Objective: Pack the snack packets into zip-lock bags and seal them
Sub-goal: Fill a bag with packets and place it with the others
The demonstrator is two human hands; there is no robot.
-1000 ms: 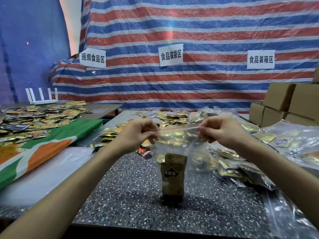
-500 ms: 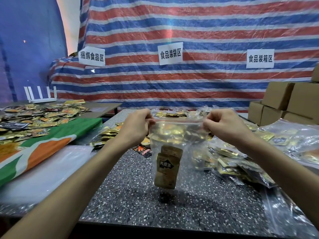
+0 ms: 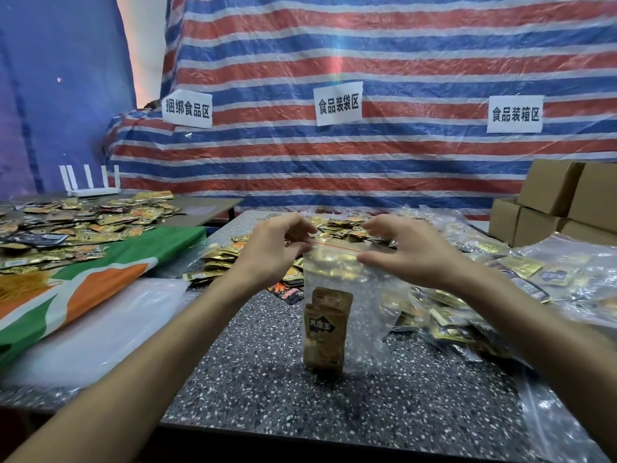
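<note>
Nearest the camera, two bare forearms reached out over the speckled table (image 3: 267,396). Between them a clear zip-lock bag (image 3: 367,315) stood on the tabletop with its base touching the surface. The brown snack packets (image 3: 325,332) stood upright in its lower left part.

At the bag's mouth, the left hand (image 3: 272,252) sat at the left end of the red zip line (image 3: 337,247) with its fingers loosely curved. Whether it pinched the corner could not be told. The right hand (image 3: 414,253) had its fingers spread and relaxed, with only the thumb tip against the film below the zip.

The step in hand looked like the end of sealing. The next move probably called for checking that the strip had closed along its length, then laying the bag with the filled bags (image 3: 467,325) to the right.

Half a second earlier both hands had pinched the zip ends and held the bag clear of the table. By this moment it had come down to stand there, and the grip had slackened.

Beyond the hands lay loose packets (image 3: 340,225), then cardboard boxes (image 3: 547,202) and the striped tarpaulin (image 3: 367,162).
</note>
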